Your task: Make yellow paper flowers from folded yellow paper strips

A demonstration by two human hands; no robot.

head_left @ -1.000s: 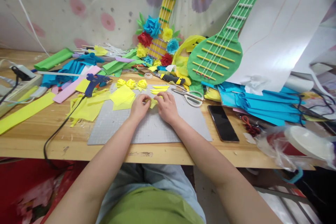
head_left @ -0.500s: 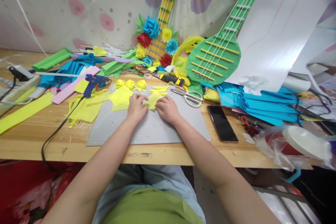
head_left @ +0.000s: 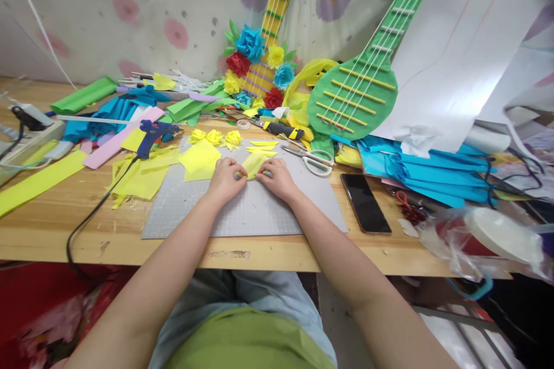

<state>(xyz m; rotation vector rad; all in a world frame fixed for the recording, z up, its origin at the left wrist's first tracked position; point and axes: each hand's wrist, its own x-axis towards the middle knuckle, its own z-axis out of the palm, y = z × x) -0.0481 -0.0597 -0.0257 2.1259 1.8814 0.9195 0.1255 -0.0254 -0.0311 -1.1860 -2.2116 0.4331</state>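
at the far left of the wooden surface [head_left: 47, 236], a pale power strip [head_left: 30, 147] lies near the end of a long yellow strip [head_left: 43, 181]. behind them are a green roll [head_left: 84, 95] and bunched blue paper [head_left: 116, 108], with a pink strip [head_left: 119, 141] lying aslant. a blue glue gun [head_left: 149, 138] rests just beside the pink strip, a white stick reaching left from it and its black cord [head_left: 101, 204] running down to the front edge. loose yellow paper [head_left: 141, 177] lies under the cord, beside a grey cutting mat [head_left: 257, 219].

on the mat, flat yellow squares [head_left: 199, 155] overlap, with three yellow paper flowers [head_left: 213, 138] behind them. next comes the left hand [head_left: 227, 179], its thumb and fingers pinching the near left edge of a small yellow sheet [head_left: 254, 162]. the sheet is held over the middle of the mat, between the two hands, which are near each other but apart. the right hand [head_left: 277, 177] pinches its right edge. narrow folded yellow pieces [head_left: 263, 144] lie just behind the sheet.

further right, white-handled scissors [head_left: 318, 162] lie at the mat's corner, below a green paper instrument [head_left: 352, 95]. a dark phone [head_left: 366, 203] lies beside the mat, and blue folded paper [head_left: 426, 170] is stacked beyond it.
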